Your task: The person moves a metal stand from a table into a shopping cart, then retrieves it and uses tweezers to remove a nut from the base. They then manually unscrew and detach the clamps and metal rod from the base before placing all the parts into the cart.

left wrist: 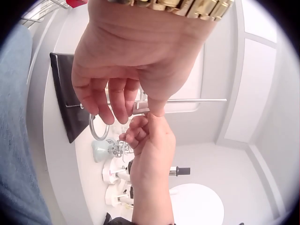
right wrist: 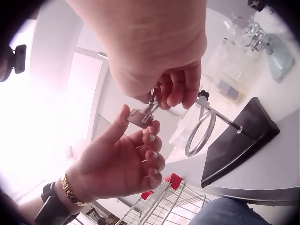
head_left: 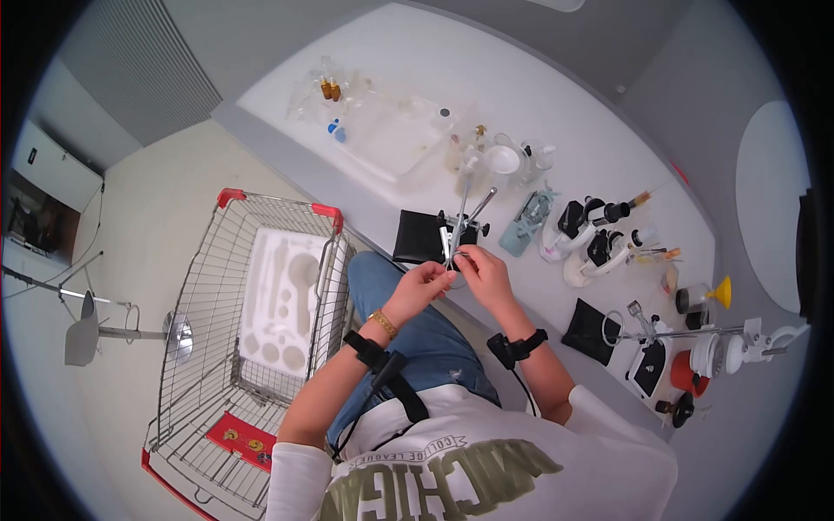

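Observation:
My left hand [head_left: 420, 291], with a gold bracelet at its wrist, pinches a small metal clamp [right wrist: 140, 118] between thumb and forefinger. The right hand [head_left: 486, 280] meets it from the other side; its thumb and curled fingers pinch the narrow end of the clamp, partly hidden in the right wrist view. Close by stands a support with a black base [right wrist: 241, 140], an upright metal rod [left wrist: 197, 100] and a metal ring [right wrist: 201, 133]. In the left wrist view both hands are in front of the rod, and fingers cover most of the clamp.
Left of the legs is a shopping cart [head_left: 334, 217] holding a white foam tray [head_left: 283, 300]. On the white table are a clear plastic tray [head_left: 391, 139], glassware [head_left: 502, 160], a pale blue-green stand [head_left: 521, 229], two microscopes [head_left: 569, 221] and another ring stand with a black base [head_left: 591, 332].

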Demonstrator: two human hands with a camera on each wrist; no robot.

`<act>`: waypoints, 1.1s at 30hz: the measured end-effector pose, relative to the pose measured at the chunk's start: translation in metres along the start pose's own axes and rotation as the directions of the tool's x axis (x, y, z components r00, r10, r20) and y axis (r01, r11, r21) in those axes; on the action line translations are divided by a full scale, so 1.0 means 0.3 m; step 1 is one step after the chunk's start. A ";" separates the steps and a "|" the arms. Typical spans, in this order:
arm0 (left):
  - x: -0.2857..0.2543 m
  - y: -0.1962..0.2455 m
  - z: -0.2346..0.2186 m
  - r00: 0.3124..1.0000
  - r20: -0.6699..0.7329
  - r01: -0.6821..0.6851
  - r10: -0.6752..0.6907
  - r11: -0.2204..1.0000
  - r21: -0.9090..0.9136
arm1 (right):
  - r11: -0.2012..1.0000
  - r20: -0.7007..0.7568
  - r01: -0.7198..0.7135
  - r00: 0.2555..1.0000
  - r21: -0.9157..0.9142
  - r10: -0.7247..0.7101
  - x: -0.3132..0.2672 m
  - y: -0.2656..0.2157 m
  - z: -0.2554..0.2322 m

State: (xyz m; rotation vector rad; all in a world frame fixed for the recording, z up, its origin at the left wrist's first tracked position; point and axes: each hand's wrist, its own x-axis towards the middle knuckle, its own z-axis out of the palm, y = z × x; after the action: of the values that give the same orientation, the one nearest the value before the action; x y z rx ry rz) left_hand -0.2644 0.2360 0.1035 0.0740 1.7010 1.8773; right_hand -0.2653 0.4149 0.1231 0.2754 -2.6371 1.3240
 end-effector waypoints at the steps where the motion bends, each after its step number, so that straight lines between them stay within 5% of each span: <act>1: -0.001 -0.001 0.001 1.000 -0.002 0.000 0.000 1.000 0.000 | 1.000 0.019 -0.011 1.000 0.001 0.011 0.003 -0.010 -0.003; 33: -0.003 -0.024 0.017 0.997 -0.062 -0.042 0.045 0.998 0.040 | 0.998 0.003 0.060 0.998 -0.036 -0.060 0.029 0.032 0.018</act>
State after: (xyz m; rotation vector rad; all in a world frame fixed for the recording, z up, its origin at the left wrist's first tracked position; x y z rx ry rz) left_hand -0.2587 0.2403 0.0980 0.0692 1.7918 1.8964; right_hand -0.2766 0.4155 0.1146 0.3481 -2.6295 1.2571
